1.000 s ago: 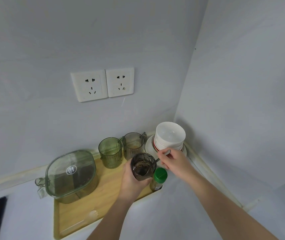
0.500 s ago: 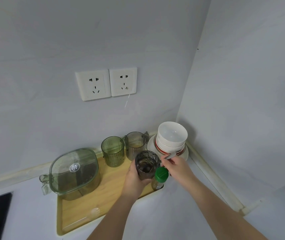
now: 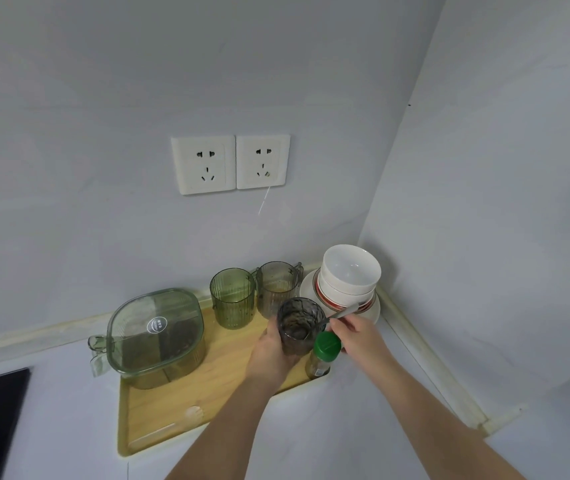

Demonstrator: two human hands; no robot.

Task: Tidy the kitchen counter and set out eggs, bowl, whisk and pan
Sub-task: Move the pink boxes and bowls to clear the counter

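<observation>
Left hand (image 3: 269, 351), fingers wrapped on smoky ribbed glass tumbler (image 3: 299, 327) over wooden tray (image 3: 172, 410); right hand (image 3: 359, 336) pinches metal spoon (image 3: 342, 311) inside. Hold tumbler level — draw spoon straight up. White ceramic bowl (image 3: 351, 268) stacked in bench corner.

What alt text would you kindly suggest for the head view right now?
The left hand grips a dark glass cup at a wooden tray while the right hand holds a spoon in it. Stacked bowls stand behind.
</observation>
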